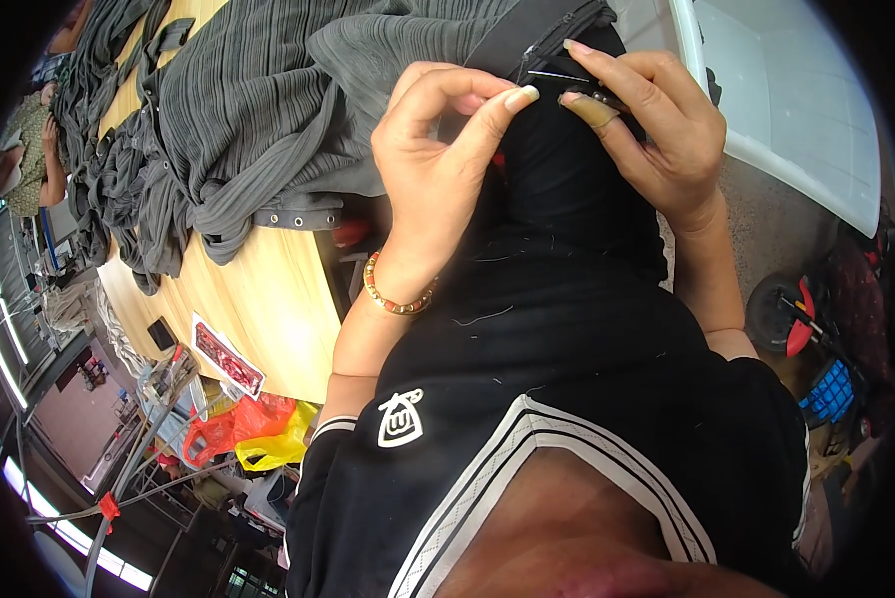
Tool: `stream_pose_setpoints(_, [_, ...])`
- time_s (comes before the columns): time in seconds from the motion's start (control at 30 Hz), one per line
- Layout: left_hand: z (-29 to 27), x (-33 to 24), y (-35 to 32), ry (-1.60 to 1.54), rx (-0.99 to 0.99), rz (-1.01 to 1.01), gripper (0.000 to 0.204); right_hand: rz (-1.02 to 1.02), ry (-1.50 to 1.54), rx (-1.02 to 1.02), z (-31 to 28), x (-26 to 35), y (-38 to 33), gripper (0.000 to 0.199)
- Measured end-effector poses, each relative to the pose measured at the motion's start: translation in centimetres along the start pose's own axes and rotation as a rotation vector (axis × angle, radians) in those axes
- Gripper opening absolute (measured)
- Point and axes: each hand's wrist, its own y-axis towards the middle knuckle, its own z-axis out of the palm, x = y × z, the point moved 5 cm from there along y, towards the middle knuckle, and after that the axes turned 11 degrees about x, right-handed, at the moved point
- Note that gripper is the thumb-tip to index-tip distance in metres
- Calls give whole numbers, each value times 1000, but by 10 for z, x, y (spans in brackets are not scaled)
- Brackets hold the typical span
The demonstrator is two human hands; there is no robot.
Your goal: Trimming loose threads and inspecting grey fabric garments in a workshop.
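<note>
Dark band (510, 38), top centre of frame: edge pinched between left hand's (438, 130) thumb and forefinger. Right hand (667, 125), upper right of centre, grips a thin-bladed metal tool (559, 76). Advised: edge taut, blade clear of fingertips. Ribbed grey garments (233, 110), upper left.

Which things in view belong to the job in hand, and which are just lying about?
Job in hand:
dark fabric, its edge pinched by the left hand
small metal tool, probably snips, in the right hand
grey ribbed garments, probably

Lying about:
dark phone-like slab
red-and-white printed sheet
red plastic bag
yellow plastic bag
</note>
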Motion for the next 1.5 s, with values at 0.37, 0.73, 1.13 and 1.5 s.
stream_pose_setpoints(0.37, [2, -8, 0, -54, 12, 10, 12, 8, -61, 24, 3, 5, 6, 36])
stream_pose_setpoints(0.73, [5, -8, -3, -66, 43, -4, 13, -6, -83, 34, 3, 8, 8, 41])
stream_pose_setpoints(1.13, [-29, 42, -29, -56, 5, -322, 18, 380, 570, 3, 2, -21, 30, 28])
stream_pose_setpoints(1.5, [-41, 32, -19, -377, 105, -435, 14, 493, 834, -29, -9, -63, 11, 12])
